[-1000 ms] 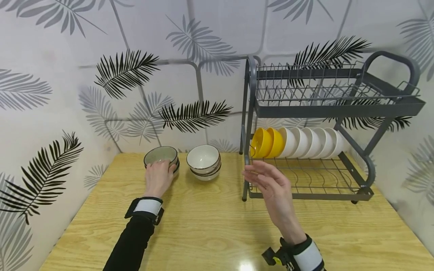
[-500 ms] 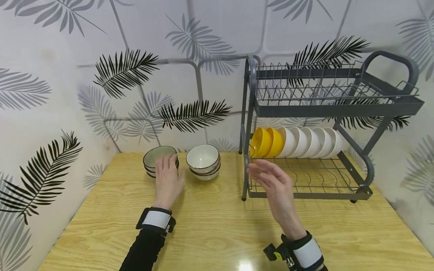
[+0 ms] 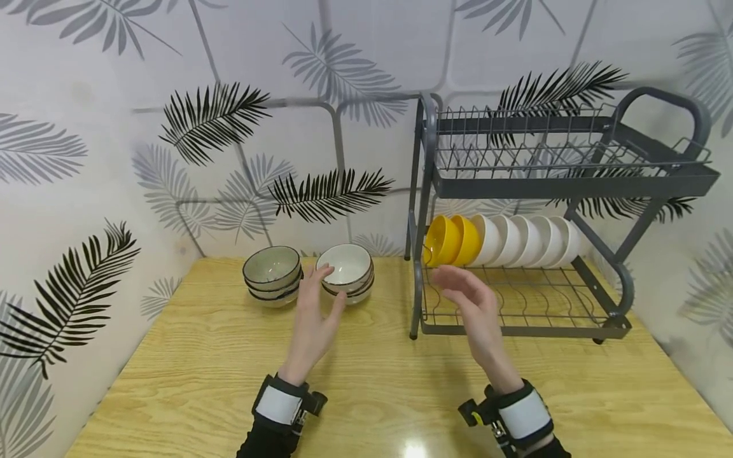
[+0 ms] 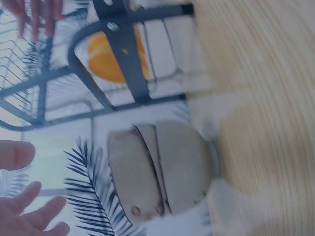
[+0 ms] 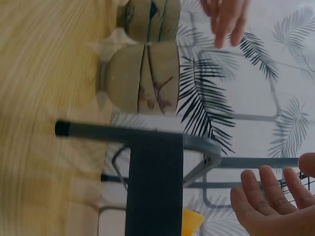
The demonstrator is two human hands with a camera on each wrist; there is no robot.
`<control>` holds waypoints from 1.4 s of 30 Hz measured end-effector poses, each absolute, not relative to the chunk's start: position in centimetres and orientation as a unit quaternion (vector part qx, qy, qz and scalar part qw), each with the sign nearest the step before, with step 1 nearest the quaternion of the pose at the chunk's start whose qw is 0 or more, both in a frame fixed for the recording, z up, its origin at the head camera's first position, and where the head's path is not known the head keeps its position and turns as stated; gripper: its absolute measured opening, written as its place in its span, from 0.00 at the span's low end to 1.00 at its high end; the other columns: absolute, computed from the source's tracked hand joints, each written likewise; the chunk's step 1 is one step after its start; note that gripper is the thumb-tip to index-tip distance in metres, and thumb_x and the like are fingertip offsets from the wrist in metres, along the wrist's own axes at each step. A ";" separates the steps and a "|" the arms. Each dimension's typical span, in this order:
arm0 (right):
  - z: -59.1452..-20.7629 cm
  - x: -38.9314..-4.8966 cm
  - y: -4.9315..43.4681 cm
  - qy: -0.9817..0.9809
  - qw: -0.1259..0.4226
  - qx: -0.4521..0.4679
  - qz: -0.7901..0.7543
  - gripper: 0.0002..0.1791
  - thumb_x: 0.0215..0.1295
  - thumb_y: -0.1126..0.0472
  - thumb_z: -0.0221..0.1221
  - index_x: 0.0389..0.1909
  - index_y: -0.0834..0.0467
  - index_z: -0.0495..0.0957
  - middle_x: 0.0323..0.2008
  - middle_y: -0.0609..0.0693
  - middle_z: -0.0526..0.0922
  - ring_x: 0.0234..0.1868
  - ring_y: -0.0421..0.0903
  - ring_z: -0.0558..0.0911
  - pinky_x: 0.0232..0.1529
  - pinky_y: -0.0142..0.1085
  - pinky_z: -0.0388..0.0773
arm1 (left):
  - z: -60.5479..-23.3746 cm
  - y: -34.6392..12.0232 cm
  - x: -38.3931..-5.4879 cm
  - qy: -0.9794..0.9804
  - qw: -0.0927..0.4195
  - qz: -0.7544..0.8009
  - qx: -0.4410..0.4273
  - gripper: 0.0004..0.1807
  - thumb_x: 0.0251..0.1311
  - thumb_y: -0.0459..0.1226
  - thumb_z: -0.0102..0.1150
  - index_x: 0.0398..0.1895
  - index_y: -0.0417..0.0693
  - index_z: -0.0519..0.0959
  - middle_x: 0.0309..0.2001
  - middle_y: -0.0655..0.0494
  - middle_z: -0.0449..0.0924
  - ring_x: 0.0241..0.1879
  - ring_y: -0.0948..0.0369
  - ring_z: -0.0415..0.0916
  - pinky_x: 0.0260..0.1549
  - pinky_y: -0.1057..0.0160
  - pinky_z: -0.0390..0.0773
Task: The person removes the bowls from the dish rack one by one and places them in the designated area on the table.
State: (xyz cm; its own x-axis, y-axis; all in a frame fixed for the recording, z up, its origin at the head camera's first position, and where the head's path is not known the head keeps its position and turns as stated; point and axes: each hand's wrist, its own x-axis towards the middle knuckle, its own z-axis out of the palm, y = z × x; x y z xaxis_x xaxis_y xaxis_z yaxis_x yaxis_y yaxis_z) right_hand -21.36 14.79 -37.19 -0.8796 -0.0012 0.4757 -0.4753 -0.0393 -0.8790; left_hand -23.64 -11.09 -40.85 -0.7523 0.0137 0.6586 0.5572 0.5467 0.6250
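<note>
White bowls (image 3: 350, 262) stand stacked on far surface (image 3: 378, 375), right of green bowls (image 3: 270, 268). Our left hand (image 3: 312, 319), fingers wide, empty, hangs near white ones; right hand (image 3: 478, 315) empty, fingers loosely bent. We best pinch only topmost, lift straight.

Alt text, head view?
A person's left hand and right hand hover empty over a table, before a greenish bowl stack and a white bowl stack. At right, a rack holds yellow bowls and white bowls on its lower tier.
</note>
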 end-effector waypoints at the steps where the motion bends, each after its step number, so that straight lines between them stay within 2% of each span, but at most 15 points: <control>1: -37.2 -21.6 15.0 -0.691 0.170 0.175 0.680 0.17 0.68 0.76 0.48 0.57 0.74 0.70 0.51 0.57 0.80 0.53 0.54 0.76 0.51 0.27 0.76 | -40.8 -10.9 -23.4 -0.817 0.304 -0.456 -0.181 0.24 0.62 0.31 0.56 0.62 0.36 0.68 0.65 0.39 0.65 0.70 0.43 0.48 0.63 0.33 0.54; 3: -37.2 -22.1 15.4 -0.728 0.166 0.171 0.642 0.18 0.67 0.75 0.50 0.58 0.73 0.71 0.53 0.61 0.78 0.56 0.56 0.74 0.56 0.32 0.75 | -40.8 -10.5 -23.0 -0.804 0.306 -0.472 -0.194 0.24 0.62 0.31 0.56 0.62 0.36 0.68 0.65 0.41 0.66 0.70 0.44 0.49 0.63 0.34 0.55; 6: -37.0 -23.1 15.9 -0.775 0.150 0.168 0.590 0.21 0.67 0.72 0.52 0.61 0.71 0.69 0.58 0.65 0.74 0.60 0.58 0.71 0.63 0.47 0.69 | -40.6 -10.0 -22.4 -0.788 0.306 -0.491 -0.209 0.23 0.63 0.30 0.57 0.62 0.35 0.69 0.65 0.42 0.67 0.70 0.44 0.50 0.64 0.35 0.55; 8: -36.8 -23.9 16.2 -0.805 0.136 0.164 0.554 0.23 0.66 0.70 0.52 0.63 0.70 0.67 0.61 0.67 0.70 0.62 0.61 0.68 0.65 0.56 0.64 | -40.5 -9.7 -22.2 -0.781 0.301 -0.501 -0.217 0.24 0.63 0.29 0.56 0.62 0.34 0.68 0.65 0.42 0.68 0.70 0.46 0.50 0.65 0.36 0.54; 11: -36.4 -25.0 16.5 -0.847 0.117 0.158 0.495 0.27 0.66 0.67 0.53 0.66 0.68 0.64 0.64 0.68 0.66 0.64 0.63 0.64 0.64 0.61 0.62 | -40.2 -9.4 -21.8 -0.773 0.290 -0.514 -0.232 0.24 0.63 0.28 0.56 0.63 0.34 0.68 0.65 0.43 0.68 0.70 0.48 0.50 0.66 0.38 0.54; 19: -35.5 -27.8 16.4 -0.915 0.089 0.171 0.355 0.37 0.66 0.62 0.53 0.71 0.73 0.50 0.70 0.71 0.53 0.68 0.65 0.55 0.67 0.60 0.55 | -38.0 -8.6 -20.1 -0.751 0.287 -0.532 -0.267 0.21 0.62 0.23 0.53 0.60 0.30 0.68 0.63 0.37 0.69 0.69 0.47 0.54 0.63 0.34 0.57; 26: -35.5 -29.8 16.0 -0.929 0.080 0.174 0.318 0.44 0.62 0.64 0.53 0.71 0.77 0.40 0.71 0.75 0.41 0.70 0.66 0.47 0.68 0.58 0.52 | -39.7 -8.7 -21.2 -0.745 0.286 -0.536 -0.276 0.22 0.65 0.26 0.53 0.62 0.39 0.68 0.66 0.47 0.67 0.70 0.53 0.51 0.66 0.38 0.53; 34: -35.9 -32.4 15.3 -0.949 0.095 0.165 0.252 0.45 0.60 0.66 0.55 0.68 0.81 0.39 0.70 0.77 0.37 0.71 0.67 0.40 0.71 0.57 0.45 | -39.8 -9.0 -21.4 -0.734 0.301 -0.536 -0.289 0.22 0.64 0.26 0.52 0.62 0.40 0.68 0.66 0.47 0.68 0.70 0.52 0.51 0.66 0.38 0.53; 37: -35.7 -33.3 15.0 -0.957 0.094 0.162 0.222 0.45 0.60 0.66 0.56 0.68 0.82 0.40 0.70 0.78 0.39 0.70 0.68 0.41 0.71 0.57 0.45 | -38.8 -8.9 -20.8 -0.732 0.306 -0.536 -0.289 0.21 0.63 0.23 0.52 0.60 0.36 0.69 0.65 0.42 0.69 0.70 0.50 0.52 0.66 0.37 0.53; 42: -34.8 -34.5 14.8 -0.970 0.053 0.167 0.167 0.45 0.61 0.65 0.57 0.67 0.83 0.42 0.68 0.80 0.41 0.70 0.70 0.41 0.71 0.57 0.41 | -37.2 -8.5 -19.6 -0.727 0.314 -0.536 -0.292 0.21 0.58 0.17 0.52 0.56 0.27 0.69 0.61 0.32 0.69 0.68 0.43 0.54 0.64 0.34 0.54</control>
State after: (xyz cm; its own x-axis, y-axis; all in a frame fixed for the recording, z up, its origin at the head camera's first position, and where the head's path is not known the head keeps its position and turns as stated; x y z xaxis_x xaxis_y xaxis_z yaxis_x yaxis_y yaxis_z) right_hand -34.46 14.83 -34.84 -0.9383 -0.3071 0.1590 -0.3426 0.8884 -0.3056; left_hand -19.58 -8.47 -37.21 -0.6317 0.0879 0.7702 0.7618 0.2542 0.5958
